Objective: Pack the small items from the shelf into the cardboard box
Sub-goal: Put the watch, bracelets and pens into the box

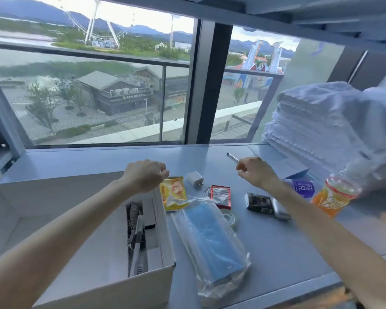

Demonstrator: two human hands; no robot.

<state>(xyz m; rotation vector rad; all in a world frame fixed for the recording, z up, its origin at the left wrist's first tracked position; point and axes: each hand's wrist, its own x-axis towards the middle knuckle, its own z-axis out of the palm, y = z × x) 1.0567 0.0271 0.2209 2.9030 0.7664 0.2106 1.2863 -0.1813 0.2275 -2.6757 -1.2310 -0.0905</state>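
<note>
An open cardboard box [163,219] sits at the left of the grey shelf [276,241], with dark items inside. My left hand [143,175] hovers over the box's far right corner, fingers curled with nothing visible in them. My right hand [255,171] is closed around a thin pen [232,157] that sticks out towards the window. On the shelf lie a yellow sachet [173,194], a white charger plug [195,179], a red sachet [220,196], a bag of blue face masks [212,239], a tape roll [230,218], a dark packet [259,202] and a purple packet [302,188].
An orange drink bottle [334,195] stands at the right. Behind it is a stack of folded white towels [316,121]. A flat blue-edged box [285,166] lies near the towels. A large window runs along the shelf's far edge.
</note>
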